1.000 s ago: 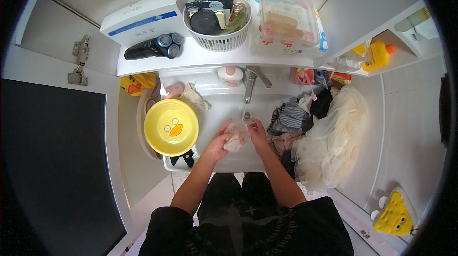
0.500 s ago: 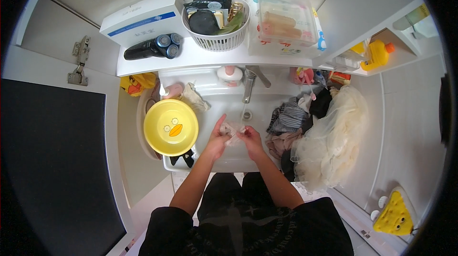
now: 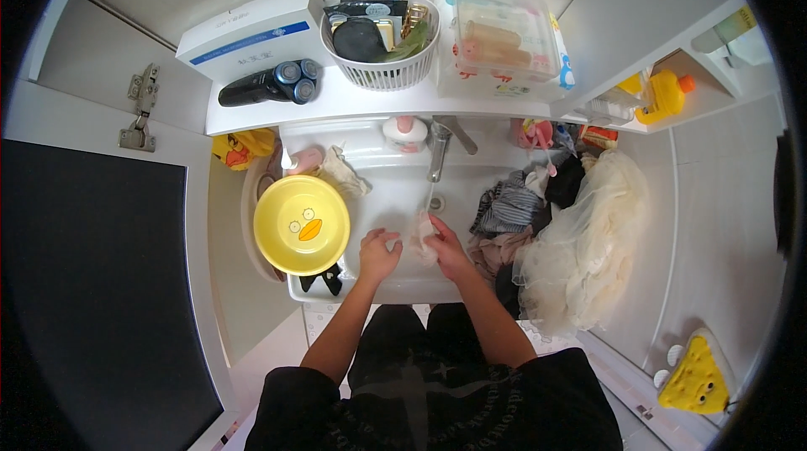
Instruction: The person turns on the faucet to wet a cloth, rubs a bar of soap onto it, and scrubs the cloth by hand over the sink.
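Note:
Over the white sink (image 3: 391, 186), my right hand (image 3: 447, 251) is closed on a small wet piece of pale pink, thin fabric (image 3: 420, 239), which hangs from the fingers. The fabric is right below the metal faucet (image 3: 438, 152), and a thin stream of water runs down beside the drain (image 3: 435, 202). To the left of the fabric, apart from it, my left hand (image 3: 381, 254) has its fingers spread and curved, with nothing in them. A yellow basin (image 3: 303, 190) with a duck-like face sits left of that hand.
Dark, striped and pink clothes (image 3: 508, 203) are heaped on the sink's right side, beside a cream tulle garment (image 3: 588, 241). A pump bottle (image 3: 304, 158) and a beige cloth (image 3: 341, 172) sit at the back left. Above runs a white shelf (image 3: 378, 104) with a basket (image 3: 382, 73) and an electric shaver (image 3: 269, 84).
My left hand has let go of the pink fabric and moved a little left. The right hand keeps hold of it, and it now hangs lengthwise.

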Action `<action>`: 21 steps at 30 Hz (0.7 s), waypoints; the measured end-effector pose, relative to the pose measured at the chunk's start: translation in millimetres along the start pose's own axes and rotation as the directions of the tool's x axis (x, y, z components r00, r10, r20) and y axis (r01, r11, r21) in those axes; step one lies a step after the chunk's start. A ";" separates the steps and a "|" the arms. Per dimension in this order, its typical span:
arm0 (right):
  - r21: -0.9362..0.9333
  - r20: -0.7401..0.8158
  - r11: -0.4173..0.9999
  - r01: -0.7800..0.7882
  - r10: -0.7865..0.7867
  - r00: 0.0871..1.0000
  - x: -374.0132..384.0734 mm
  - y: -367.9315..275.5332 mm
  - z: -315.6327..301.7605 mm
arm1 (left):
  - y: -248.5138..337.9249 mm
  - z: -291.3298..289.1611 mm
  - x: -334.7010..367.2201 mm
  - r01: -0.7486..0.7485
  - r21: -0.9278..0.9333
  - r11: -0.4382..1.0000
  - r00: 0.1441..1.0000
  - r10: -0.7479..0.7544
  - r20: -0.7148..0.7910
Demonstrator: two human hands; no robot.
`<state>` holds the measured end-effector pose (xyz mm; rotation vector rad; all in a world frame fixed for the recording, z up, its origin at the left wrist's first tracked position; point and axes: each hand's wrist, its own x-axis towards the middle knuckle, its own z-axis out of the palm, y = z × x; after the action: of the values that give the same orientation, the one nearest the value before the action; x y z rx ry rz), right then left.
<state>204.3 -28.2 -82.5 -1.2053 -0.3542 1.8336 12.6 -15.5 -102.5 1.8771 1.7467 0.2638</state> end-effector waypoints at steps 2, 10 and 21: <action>-0.016 0.001 1.000 -0.024 0.024 1.000 -2.4 -0.1 -3.3 | 9.5 -3.7 11.7 0.159 -0.426 0.890 0.931 0.008 0.365; 0.028 0.148 0.999 0.029 -0.033 0.988 -2.7 2.5 -1.0 | 41.4 0.8 8.5 0.729 -0.617 0.295 0.677 -0.185 0.712; -0.469 -0.164 0.876 0.113 -0.213 0.963 10.9 13.0 -16.5 | 22.7 12.4 10.7 0.488 -0.745 0.455 0.871 -0.300 0.388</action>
<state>210.1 -30.6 -105.4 -1.6208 -0.7740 1.4971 39.7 -8.4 -103.4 0.7284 1.4535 0.5733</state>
